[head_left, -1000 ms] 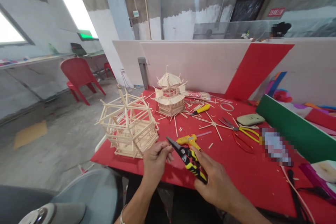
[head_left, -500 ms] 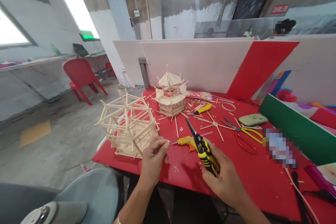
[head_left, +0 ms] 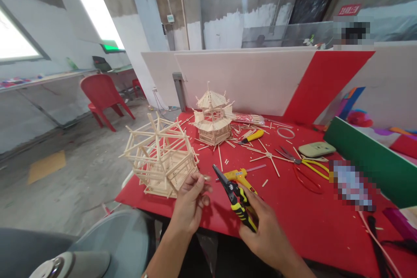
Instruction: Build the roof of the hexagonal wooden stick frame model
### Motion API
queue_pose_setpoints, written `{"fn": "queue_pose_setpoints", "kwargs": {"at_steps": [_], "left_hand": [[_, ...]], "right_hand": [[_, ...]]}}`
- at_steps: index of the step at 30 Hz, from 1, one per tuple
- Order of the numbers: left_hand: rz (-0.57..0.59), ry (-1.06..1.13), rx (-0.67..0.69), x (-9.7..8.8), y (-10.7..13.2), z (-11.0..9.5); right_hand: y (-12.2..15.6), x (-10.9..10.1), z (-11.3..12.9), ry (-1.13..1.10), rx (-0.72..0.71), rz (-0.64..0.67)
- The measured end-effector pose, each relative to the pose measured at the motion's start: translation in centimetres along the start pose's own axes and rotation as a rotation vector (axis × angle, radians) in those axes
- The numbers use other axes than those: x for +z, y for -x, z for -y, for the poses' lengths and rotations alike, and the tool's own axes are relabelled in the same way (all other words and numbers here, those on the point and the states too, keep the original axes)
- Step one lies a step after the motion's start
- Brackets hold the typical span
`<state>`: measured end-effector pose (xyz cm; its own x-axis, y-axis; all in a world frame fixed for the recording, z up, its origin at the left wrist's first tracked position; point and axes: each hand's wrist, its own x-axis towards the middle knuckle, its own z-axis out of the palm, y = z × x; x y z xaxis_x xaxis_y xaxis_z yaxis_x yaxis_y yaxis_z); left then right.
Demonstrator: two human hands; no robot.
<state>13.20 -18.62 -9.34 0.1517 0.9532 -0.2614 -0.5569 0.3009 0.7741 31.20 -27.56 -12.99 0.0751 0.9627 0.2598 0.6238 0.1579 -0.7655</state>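
Observation:
My right hand (head_left: 262, 230) grips black-and-yellow cutting pliers (head_left: 235, 197), their blades slightly apart and pointing up-left. My left hand (head_left: 190, 202) pinches a short wooden stick piece (head_left: 206, 177) just left of the blade tips. Right behind my left hand stands an open six-sided stick frame (head_left: 159, 156) at the left edge of the red table (head_left: 293, 217). A finished stick pavilion model (head_left: 213, 115) stands farther back.
A yellow glue gun (head_left: 239, 176) lies just beyond the pliers. Loose sticks, a yellow-handled knife (head_left: 250, 137), yellow scissors (head_left: 302, 163), a tape ring (head_left: 286, 132) and a pale case (head_left: 316, 150) lie about the table. A green board (head_left: 368, 163) stands at right, and a red chair (head_left: 102, 97) far left.
My right hand swung the pliers down and left from a steep upward tilt, bringing the blades back near the stick piece in my left hand. The left hand barely shifted.

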Motion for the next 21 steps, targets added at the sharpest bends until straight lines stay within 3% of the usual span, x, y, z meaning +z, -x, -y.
{"fn": "queue_pose_setpoints", "kwargs": {"at_steps": [7, 10, 12, 16, 21], "left_hand": [[0.060, 0.229, -0.171, -0.3, -0.1, 0.8], [0.046, 0.300, -0.205, -0.4, -0.3, 0.7], [0.052, 0.326, -0.213, -0.5, -0.4, 0.6], [0.028, 0.316, -0.191, -0.5, -0.4, 0.5], [0.004, 0.323, -0.183, -0.3, -0.4, 0.6]], "right_hand": [[-0.2, 1.8, 0.3, 0.237, -0.179, -0.040], [-0.1, 2.1, 0.3, 0.273, -0.237, -0.143], [-0.1, 2.1, 0.3, 0.290, -0.259, -0.201], [-0.2, 1.8, 0.4, 0.339, -0.261, -0.133], [-0.1, 1.6, 0.3, 0.328, -0.271, -0.166]]}}
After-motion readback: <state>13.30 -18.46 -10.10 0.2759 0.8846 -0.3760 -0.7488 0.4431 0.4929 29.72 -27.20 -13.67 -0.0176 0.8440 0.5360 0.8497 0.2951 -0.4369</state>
